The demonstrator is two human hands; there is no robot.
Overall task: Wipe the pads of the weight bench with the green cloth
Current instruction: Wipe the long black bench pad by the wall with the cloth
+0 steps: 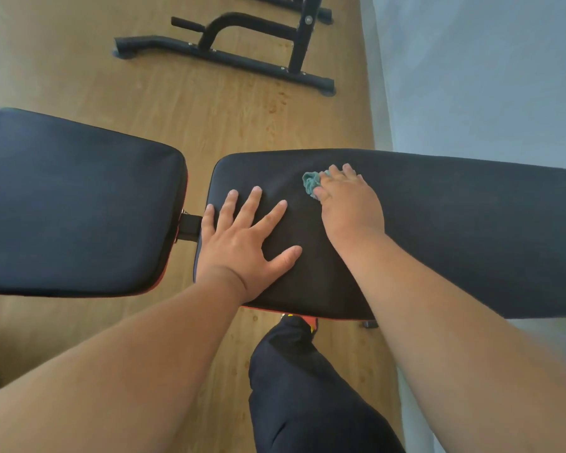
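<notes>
The green cloth is bunched on the right-hand bench pad, toward its far edge at about 12 o'clock from the left hand; only a crumpled bit shows, the rest hidden under the right hand. That hand's grip is pressed down flat on the cloth, fingers together. The left hand lies palm-down at the pad's 9 o'clock end, its grip spread and holding nothing. A second bench pad sits just beside at 9 o'clock, cut off by the frame, joined by a black bracket. A black steel frame stands on the wooden floor at 12 o'clock, its top cut off. A dark trouser leg shows at 6 o'clock
</notes>
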